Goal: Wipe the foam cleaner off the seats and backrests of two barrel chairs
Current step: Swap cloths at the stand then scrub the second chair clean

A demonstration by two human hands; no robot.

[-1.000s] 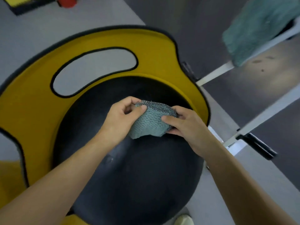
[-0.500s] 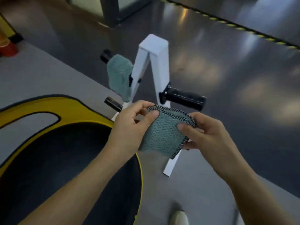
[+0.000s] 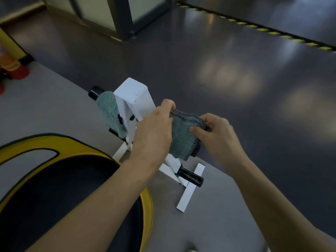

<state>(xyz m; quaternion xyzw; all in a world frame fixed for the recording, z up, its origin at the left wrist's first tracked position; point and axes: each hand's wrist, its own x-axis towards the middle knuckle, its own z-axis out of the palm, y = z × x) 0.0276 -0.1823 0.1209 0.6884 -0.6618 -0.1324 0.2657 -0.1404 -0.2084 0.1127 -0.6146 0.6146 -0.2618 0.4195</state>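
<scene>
Barrel chair [image 3: 63, 197] now sits at 7 o'clock, seat half out of frame. A second ago the cloth [image 3: 181, 140] was right over that seat; both hands have since carried it off, toward the stand. Likely this seat is done, or the cloth is being refolded.

Cloth is at centre, folded, held in the air.
- Left hand [image 3: 154, 131] grip: fingers curled, pinching the cloth's top-left edge.
- Right hand [image 3: 216, 135] grip: thumb on the face, fingers curled behind the right edge. It's blurred, so probably a pinch.

White stand [image 3: 134, 99] is at 11 o'clock just behind, with a second cloth [image 3: 111, 113] draped on it.
</scene>
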